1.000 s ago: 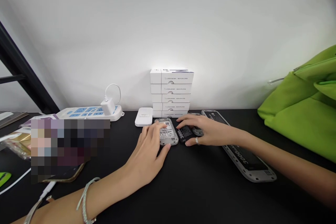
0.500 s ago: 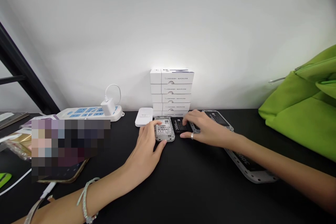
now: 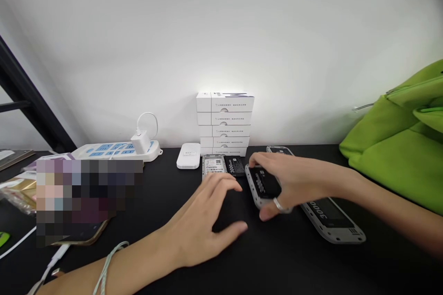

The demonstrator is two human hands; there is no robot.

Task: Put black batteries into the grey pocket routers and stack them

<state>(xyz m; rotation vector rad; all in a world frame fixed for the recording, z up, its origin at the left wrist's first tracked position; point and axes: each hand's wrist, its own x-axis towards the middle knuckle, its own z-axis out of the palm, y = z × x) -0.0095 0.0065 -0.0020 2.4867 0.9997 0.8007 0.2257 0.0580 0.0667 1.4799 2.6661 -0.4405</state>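
Observation:
My right hand [image 3: 287,182] grips a grey device with a black battery in it [image 3: 262,183], fingers at its far end and thumb at its near end. My left hand [image 3: 207,221] holds nothing, its thumb and fingers spread apart. Just beyond my left fingertips lies an open grey device with a white label [image 3: 213,164], partly hidden by them. Touching that device's right side is a loose black battery [image 3: 236,166] marked 3000mAh. Another grey device with a battery [image 3: 334,221] lies beyond my right wrist, and one more [image 3: 280,150] shows behind my right hand.
A stack of white boxes [image 3: 224,120] stands against the wall. To its left are thin white covers [image 3: 188,156] and a power strip [image 3: 114,150] with a white charger [image 3: 140,142]. A green bag [image 3: 398,147] fills the right side; a phone [image 3: 81,235] lies left.
My right hand has left the loose battery and taken hold of a grey device, now nearer me. My left hand has let go of the labelled device and moved right and closer.

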